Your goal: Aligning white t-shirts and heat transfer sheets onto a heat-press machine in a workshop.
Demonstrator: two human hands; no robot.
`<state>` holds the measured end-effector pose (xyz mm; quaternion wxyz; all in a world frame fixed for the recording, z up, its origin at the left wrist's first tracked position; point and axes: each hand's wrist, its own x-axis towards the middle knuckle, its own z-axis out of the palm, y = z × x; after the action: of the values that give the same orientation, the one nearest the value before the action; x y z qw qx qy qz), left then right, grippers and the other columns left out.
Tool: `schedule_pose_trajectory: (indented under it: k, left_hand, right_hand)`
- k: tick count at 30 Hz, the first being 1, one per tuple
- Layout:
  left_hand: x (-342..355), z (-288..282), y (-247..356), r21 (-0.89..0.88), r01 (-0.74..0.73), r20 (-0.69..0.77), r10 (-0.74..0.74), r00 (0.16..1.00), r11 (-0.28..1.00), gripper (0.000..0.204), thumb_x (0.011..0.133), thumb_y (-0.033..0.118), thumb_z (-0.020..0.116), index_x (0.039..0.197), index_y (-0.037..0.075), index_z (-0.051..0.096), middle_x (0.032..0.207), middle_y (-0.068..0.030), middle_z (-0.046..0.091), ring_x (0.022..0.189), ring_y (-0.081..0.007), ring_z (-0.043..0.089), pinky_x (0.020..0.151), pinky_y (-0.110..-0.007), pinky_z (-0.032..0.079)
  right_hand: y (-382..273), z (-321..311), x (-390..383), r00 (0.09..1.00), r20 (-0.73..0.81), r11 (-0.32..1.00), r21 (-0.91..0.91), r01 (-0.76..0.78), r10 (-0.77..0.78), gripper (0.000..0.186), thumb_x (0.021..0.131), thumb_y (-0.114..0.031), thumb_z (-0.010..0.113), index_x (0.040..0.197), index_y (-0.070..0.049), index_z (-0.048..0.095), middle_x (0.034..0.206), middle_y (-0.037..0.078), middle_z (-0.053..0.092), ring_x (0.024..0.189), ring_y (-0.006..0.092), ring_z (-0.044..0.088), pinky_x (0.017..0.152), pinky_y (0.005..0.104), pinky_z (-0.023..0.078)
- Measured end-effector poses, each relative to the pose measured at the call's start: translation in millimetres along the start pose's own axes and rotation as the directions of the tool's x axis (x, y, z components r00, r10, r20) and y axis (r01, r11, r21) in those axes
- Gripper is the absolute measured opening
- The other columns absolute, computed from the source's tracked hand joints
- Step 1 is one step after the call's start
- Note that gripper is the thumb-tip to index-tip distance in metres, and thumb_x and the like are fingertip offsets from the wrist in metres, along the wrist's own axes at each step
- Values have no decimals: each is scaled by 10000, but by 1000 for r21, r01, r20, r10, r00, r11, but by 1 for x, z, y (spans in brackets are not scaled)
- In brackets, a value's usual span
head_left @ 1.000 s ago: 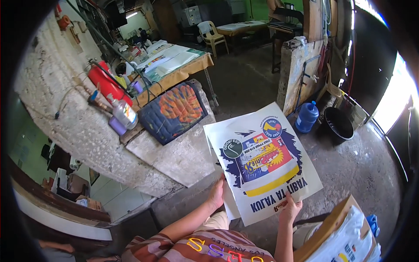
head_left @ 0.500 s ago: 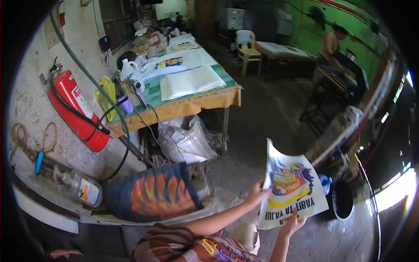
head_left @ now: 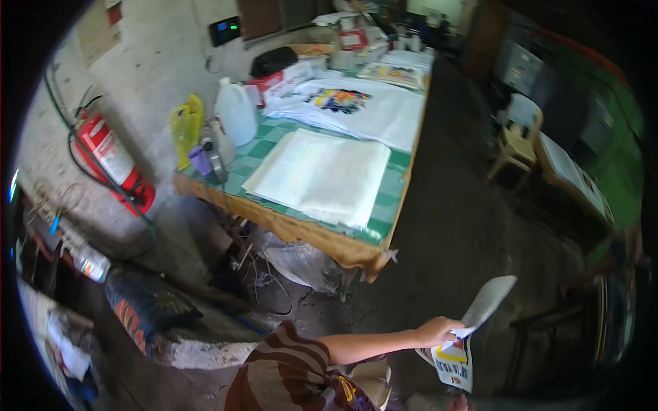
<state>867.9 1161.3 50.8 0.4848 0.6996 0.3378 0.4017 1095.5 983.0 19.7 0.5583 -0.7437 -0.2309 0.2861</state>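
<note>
My left hand is closed on the edge of a printed sheet, pale with yellow, red and dark lettering. The sheet bends sharply, so its upper part shows as a plain curled flap rising to the right of the hand. At the lower edge of the picture, only a small part of my right hand shows, pinching at the sheet's bottom edge; most of that hand is cut off.
Ahead stands a long table with a green checked cover. On it lie a stack of white sheets, a printed white cloth and a plastic jug. A fire extinguisher hangs at left. A chair stands right.
My view has swung right and up toward the table. The sheet has gone from spread open to folded over, and my right hand has dropped mostly out of view.
</note>
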Motion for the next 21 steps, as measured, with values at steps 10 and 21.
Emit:
schedule_pose_trajectory:
  k: [10, 21]
  left_hand:
    - [167, -135, 99, 514, -477, 292, 377, 879, 713, 404, 751, 330, 559, 1066, 150, 382, 1022, -102, 451, 944, -313, 484, 665, -520, 408]
    - [219, -271, 169, 806, -85, -230, 442, 867, 585, 144, 773, 67, 521, 897, 120, 572, 749, -26, 545, 743, -218, 544, 594, -335, 440]
  right_hand:
    - [-258, 201, 190, 245, 146, 232, -101, 967, -958, 177, 817, -117, 620, 775, 54, 592, 641, 81, 548, 607, 176, 517, 524, 317, 414]
    - [-383, 382, 329, 273, 446, 455, 373, 809, -852, 152, 825, -81, 588, 755, 54, 597, 628, 63, 533, 577, 155, 487, 497, 294, 386]
